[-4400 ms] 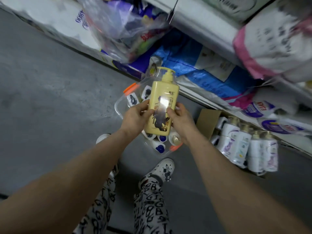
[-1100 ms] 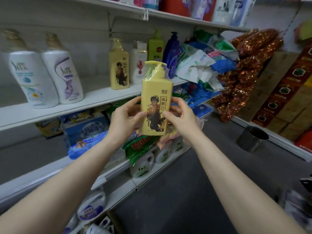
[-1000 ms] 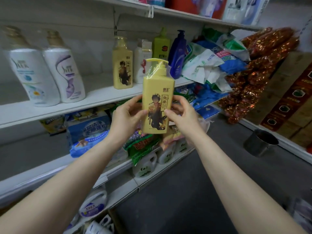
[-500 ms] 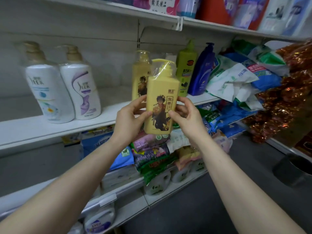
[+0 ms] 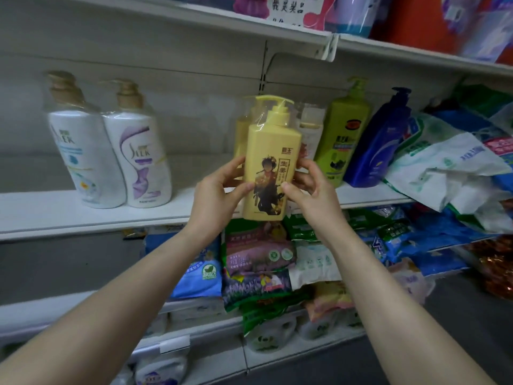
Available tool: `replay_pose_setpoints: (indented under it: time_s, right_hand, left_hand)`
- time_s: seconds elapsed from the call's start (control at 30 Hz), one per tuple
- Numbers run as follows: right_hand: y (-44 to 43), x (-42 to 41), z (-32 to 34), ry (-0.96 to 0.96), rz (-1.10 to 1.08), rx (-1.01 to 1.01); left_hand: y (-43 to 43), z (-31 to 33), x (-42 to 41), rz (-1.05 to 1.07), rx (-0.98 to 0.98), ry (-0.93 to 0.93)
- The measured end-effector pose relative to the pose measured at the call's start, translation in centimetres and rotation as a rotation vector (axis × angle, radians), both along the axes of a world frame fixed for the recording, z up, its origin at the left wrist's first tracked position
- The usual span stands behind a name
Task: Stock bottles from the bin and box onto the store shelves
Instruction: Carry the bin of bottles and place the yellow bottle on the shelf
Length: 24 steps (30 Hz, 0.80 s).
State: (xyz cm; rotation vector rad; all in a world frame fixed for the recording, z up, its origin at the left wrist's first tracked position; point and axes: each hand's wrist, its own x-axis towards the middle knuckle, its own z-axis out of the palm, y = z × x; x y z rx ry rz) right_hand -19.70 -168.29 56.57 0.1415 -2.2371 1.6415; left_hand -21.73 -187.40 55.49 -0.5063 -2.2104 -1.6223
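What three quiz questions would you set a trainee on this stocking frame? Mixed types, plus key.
1. True or false: the yellow pump bottle stands on the middle shelf with nothing touching it.
2. Which hands hold the yellow pump bottle? A) left only B) right only C) both
3. Fill in: on the middle shelf, the bottle just right of the green bottle is coloured ____.

Key
1. False: the left hand and right hand grip it in front of the shelf.
2. C
3. Blue: the blue bottle.
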Motion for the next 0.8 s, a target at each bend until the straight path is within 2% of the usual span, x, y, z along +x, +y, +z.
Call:
replay_pose_setpoints:
  time_s: [0.23,0.5,0.8]
  right_hand:
    - [3.9,-3.8,-0.1,0.028,0.130,0.013]
    - [4.4,-6.6,-2.1,0.011,0.241,-0.007]
    - [3.9,-7.6,-3.5,0.031,0.237,0.136]
  left_hand:
    - [4.0,-0.4,-1.6,0.101,0.015,0.036]
    - [4.9,-1.8,-2.1,0.228,0.019,0.013]
    - [5.0,-2.7,-2.4,0.328,-0.037,0.074]
